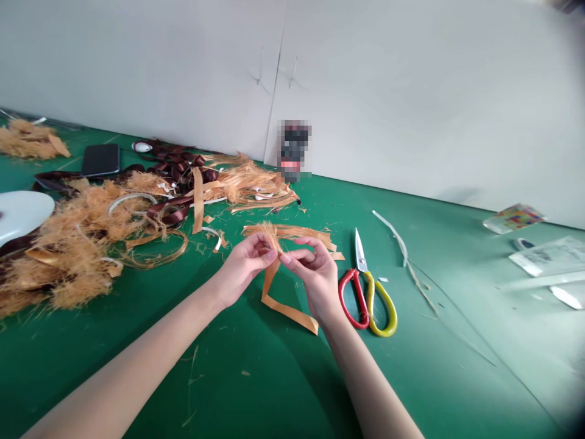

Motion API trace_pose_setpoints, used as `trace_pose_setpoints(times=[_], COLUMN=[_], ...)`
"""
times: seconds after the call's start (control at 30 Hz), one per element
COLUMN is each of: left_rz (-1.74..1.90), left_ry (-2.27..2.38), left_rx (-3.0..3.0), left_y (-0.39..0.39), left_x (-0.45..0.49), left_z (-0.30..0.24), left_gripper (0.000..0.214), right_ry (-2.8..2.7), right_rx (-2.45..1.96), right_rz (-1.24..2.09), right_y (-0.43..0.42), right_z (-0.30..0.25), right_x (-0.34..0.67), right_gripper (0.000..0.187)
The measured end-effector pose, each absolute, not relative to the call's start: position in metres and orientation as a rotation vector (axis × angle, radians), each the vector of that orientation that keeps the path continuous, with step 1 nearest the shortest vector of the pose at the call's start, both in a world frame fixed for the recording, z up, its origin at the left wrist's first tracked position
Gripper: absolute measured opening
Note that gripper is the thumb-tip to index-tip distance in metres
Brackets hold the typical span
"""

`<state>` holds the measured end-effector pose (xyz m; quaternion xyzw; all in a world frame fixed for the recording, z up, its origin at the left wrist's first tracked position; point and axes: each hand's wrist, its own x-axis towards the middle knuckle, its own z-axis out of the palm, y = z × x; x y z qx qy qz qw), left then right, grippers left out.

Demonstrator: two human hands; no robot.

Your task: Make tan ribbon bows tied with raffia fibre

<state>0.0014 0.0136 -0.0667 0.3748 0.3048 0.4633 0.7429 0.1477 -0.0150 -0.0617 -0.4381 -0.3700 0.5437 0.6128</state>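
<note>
Both my hands meet over the middle of the green table, pinching one tan ribbon (289, 311) whose upper end is frayed into loose threads. My left hand (249, 266) grips the frayed end between thumb and fingertips. Close against it, my right hand (315, 271) pinches the same ribbon with thumb and forefinger. The ribbon's flat tail hangs below and bends to the right on the table. Just behind my hands lie more tan ribbon strips (301, 231). Scissors (365, 286) with one red and one yellow handle rest right of my right hand, blades pointing away.
Frayed tan fibre (73, 244) and dark brown ribbon (171, 213) are heaped at the left, near a black flat device (100, 160) and a white rounded object (22, 213). A pale strip (393, 236) and clear plastic packets (548, 256) lie right. A white wall (388, 91) stands behind.
</note>
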Motion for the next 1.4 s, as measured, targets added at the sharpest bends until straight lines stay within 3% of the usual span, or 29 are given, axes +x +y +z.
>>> trace_pose_setpoints(times=[0.6,0.83,0.93,1.4], left_rz=[1.040,1.052,1.048,1.041], left_ry=[0.719,0.772,0.779,0.806], left_rx=[0.785,0.774,0.753,0.896], left_y=[0.0126,0.0126,0.0125,0.0128], left_x=[0.0033,0.0042,0.0043,0.0032], left_z=[-0.0662,-0.0629,-0.0641,-0.0676], left_gripper=[0.024,0.022,0.021,0.026], right_ry=[-0.767,-0.903,-1.014,-0.919], right_rx=[-0.998,-1.092,-1.155,-1.147], right_rz=[1.227,0.945,0.850,1.114], right_y=[-0.0129,-0.0172,-0.0201,-0.0142], right_z=[-0.0592,-0.0594,-0.0561,-0.0619], right_x=[0.1500,0.1511,0.1521,0.1492], right_gripper=[0.037,0.014,0.022,0.016])
